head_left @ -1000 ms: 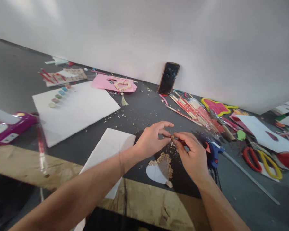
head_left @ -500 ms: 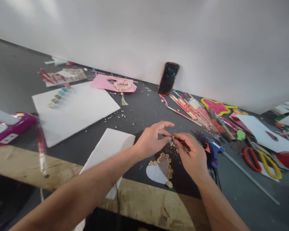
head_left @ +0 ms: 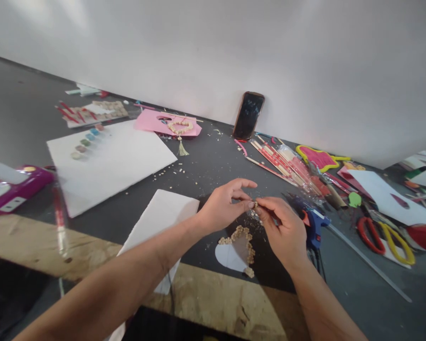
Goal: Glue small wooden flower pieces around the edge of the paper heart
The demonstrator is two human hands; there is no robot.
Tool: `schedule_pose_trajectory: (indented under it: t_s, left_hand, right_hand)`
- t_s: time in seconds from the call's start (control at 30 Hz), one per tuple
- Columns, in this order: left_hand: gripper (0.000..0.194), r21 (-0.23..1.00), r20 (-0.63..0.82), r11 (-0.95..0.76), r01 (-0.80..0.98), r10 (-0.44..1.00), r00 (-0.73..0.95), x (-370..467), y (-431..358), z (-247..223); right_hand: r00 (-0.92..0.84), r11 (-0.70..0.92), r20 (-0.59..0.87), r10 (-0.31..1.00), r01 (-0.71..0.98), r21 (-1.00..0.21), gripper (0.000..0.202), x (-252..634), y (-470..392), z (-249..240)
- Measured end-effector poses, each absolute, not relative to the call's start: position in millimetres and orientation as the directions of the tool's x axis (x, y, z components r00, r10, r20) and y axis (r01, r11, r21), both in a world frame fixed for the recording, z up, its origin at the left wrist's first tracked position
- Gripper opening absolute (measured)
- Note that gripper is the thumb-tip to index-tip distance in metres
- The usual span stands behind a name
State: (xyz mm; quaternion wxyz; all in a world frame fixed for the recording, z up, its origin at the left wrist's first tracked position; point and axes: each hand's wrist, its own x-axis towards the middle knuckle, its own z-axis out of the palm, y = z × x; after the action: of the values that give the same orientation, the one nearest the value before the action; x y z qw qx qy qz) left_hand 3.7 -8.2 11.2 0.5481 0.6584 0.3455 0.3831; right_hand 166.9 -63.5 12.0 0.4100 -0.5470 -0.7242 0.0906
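Observation:
My left hand point(head_left: 226, 202) and my right hand point(head_left: 282, 225) meet fingertip to fingertip over the dark tabletop. Between them they pinch a tiny tan piece point(head_left: 255, 204), mostly covered by the fingers; its exact kind is too small to tell. The left index finger stretches out above the pinch. Just below the hands lies a white paper cutout point(head_left: 231, 256) with a rounded outline. Small tan, flower-like clusters point(head_left: 250, 253) line its upper and right edges. Loose crumbs and bits are scattered beneath the fingers.
A blue glue gun point(head_left: 315, 225) lies right of my right hand, near red-and-yellow-handled scissors point(head_left: 371, 235). White sheets point(head_left: 163, 213) are at left. Behind stand a propped phone point(head_left: 248, 116) and bundled sticks point(head_left: 280, 158). A purple tool point(head_left: 24, 187) sits far left.
My right hand has shifted very slightly around the tiny piece. Otherwise the hands and the things on the table stay as they were.

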Motion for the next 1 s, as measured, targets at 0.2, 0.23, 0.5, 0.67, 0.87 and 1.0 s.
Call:
schedule_pose_trajectory:
  t_s: [0.2, 0.23, 0.5, 0.67, 0.87, 1.0]
  left_hand:
    - [0.035, 0.996, 0.065, -0.029, -0.079, 0.863, 0.500, 5.1, -7.1, 10.9]
    - [0.036, 0.994, 0.049, 0.006, -0.105, 0.860, 0.507, 5.0, -7.1, 11.1]
    - [0.034, 0.937, -0.069, 0.247, -0.247, 0.824, 0.562, 4.3, -6.4, 13.9]
    - [0.036, 0.894, -0.092, 0.326, -0.306, 0.804, 0.588, 4.6, -6.0, 11.1]
    - [0.038, 0.884, -0.080, 0.329, -0.331, 0.805, 0.588, 3.4, -5.8, 9.9]
    - [0.038, 0.870, -0.086, 0.352, -0.346, 0.799, 0.595, 4.2, -5.7, 10.1]
  right_hand:
    - [-0.037, 0.362, 0.475, 0.879, 0.700, -0.615, 0.013, 166.9, -65.4, 10.6]
    - [-0.027, 0.355, 0.468, 0.883, 0.692, -0.628, 0.013, 166.8, -65.8, 10.4]
    - [0.026, 0.328, 0.444, 0.895, 0.636, -0.699, 0.014, 164.3, -68.0, 10.8]
    - [-0.012, 0.385, 0.493, 0.870, 0.642, -0.663, 0.014, 165.5, -67.4, 11.0]
    - [-0.012, 0.400, 0.507, 0.862, 0.630, -0.666, 0.014, 164.8, -67.5, 10.3]
    - [0.002, 0.390, 0.500, 0.866, 0.623, -0.678, 0.014, 163.6, -68.0, 11.2]
